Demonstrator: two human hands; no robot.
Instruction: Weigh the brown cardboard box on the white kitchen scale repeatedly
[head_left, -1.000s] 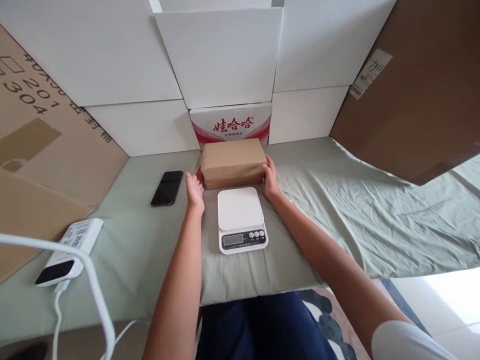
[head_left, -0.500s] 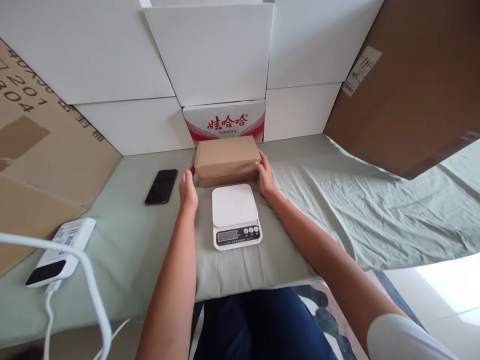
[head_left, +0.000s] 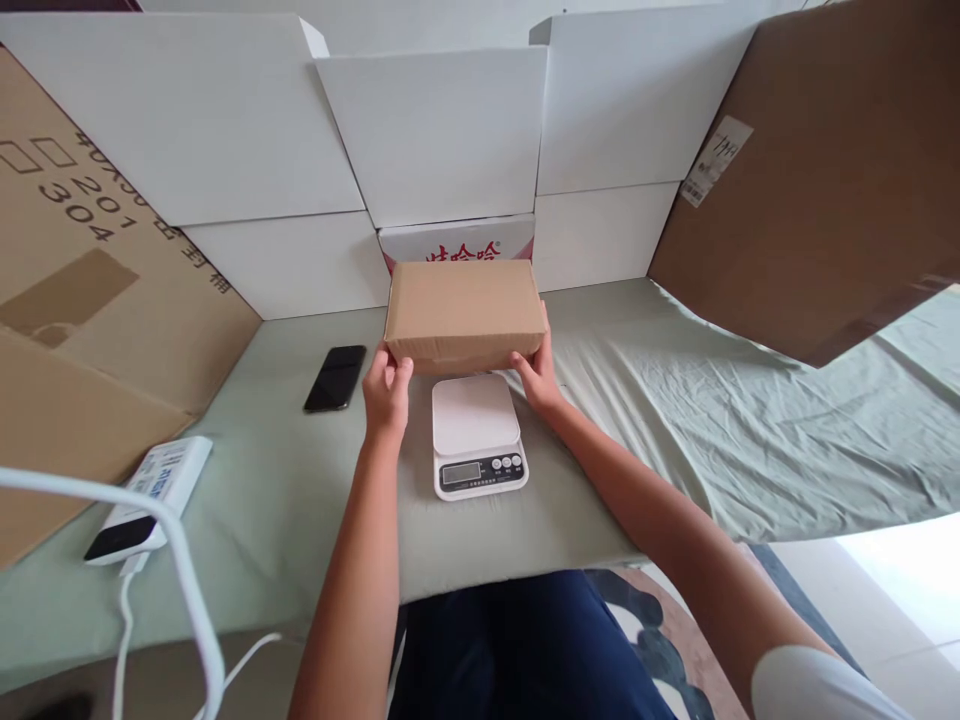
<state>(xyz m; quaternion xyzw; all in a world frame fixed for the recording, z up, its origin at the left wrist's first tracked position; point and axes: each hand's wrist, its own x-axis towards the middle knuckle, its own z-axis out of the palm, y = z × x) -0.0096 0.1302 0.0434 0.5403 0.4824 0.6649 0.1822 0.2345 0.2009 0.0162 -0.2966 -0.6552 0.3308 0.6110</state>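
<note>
A closed brown cardboard box (head_left: 465,305) is held between my two hands, just beyond a white kitchen scale (head_left: 476,420). My left hand (head_left: 386,390) grips its near left corner, thumb against the front side. At the near right corner, my right hand (head_left: 538,365) has its thumb on the front and its other fingers mostly hidden behind the side. The box looks raised off the cloth. The scale's plate is bare, and its dark display and several round buttons face me.
Left of my left hand lies a black phone (head_left: 335,378). A white power bank (head_left: 150,500) with a white cable sits farther left. White boxes (head_left: 450,140) form a wall behind, with large cardboard panels (head_left: 810,180) at both sides. Green cloth (head_left: 352,540) covers the table.
The box has come up off the cloth and nearer, hiding more of the red-lettered carton behind. Both my hands rose with it. The view has tilted slightly upward.
</note>
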